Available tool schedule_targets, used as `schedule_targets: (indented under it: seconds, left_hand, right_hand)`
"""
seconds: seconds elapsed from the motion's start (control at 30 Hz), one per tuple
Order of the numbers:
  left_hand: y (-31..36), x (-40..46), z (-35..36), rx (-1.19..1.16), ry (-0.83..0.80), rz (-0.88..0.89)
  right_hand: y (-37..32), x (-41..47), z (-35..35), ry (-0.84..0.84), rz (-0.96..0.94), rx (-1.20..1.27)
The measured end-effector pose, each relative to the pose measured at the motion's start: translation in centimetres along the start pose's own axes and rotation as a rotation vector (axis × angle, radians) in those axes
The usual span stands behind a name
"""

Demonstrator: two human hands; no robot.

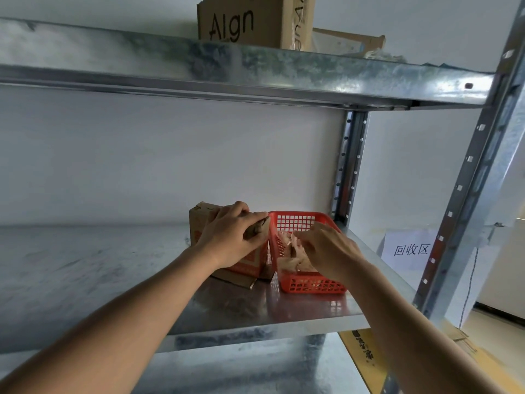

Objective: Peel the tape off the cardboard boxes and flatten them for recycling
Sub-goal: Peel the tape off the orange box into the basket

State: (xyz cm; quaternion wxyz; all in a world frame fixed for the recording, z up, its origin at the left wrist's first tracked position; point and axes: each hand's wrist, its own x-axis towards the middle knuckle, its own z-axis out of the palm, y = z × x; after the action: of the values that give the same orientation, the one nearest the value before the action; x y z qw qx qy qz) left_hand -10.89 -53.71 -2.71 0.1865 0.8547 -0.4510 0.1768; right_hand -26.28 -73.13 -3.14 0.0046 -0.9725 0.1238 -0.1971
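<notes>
Boxes on the middle shelf: one small brown cardboard box with red-orange print (227, 251), standing upright on the galvanised metal shelf (85, 280), touching the left wall of the basket; its print is too covered to read.
Boxes on the top shelf: one tall brown cardboard box (250, 21) printed "Algn" in black, with one lower, opened cardboard box (349, 41) just beside it on the right.
Basket: one red plastic lattice basket (301, 220) at the right end of the middle shelf, holding crumpled pale strips of peeled tape (295, 260); their number cannot be told.
Left hand: one left hand (235, 234) laid over the small box's top, fingers curled round its upper edge and gripping it.
Right hand: one right hand (326, 248) reaching down into the basket over the tape; whether its fingers pinch a strip or hang loose cannot be told.
Sign: one white paper sheet (409, 248) beyond the shelf post, reading "回收区".
Below: one flattened yellow-brown cardboard sheet (366, 356) with black characters, unreadable.
</notes>
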Motion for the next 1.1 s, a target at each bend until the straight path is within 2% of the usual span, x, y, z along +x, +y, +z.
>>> schedule_targets:
  seconds: [0.3,0.4,0.6,0.8,0.97,1.1]
  left_hand:
    - [-0.3,0.6,0.7,-0.017,-0.025,-0.019]
    - [-0.3,0.8,0.7,-0.007,-0.022,-0.027]
    - [0.0,0.8,0.7,-0.008,-0.023,-0.035]
    - [-0.1,0.7,0.7,-0.007,-0.027,-0.050]
    - [-0.1,0.7,0.8,-0.007,-0.029,-0.055]
    - [-0.2,0.8,0.8,-0.002,-0.028,-0.048]
  right_hand:
    - [1.3,0.8,0.3,0.096,0.402,0.272]
    - [1.6,0.7,0.4,0.125,0.473,0.369]
    - [1.4,0.8,0.5,0.207,0.436,0.630]
    - [0.7,1.5,0.3,0.125,0.415,0.779]
    - [1.4,1.7,0.3,0.187,0.422,0.637]
    - [2.3,2.0,0.2,0.236,0.536,0.655]
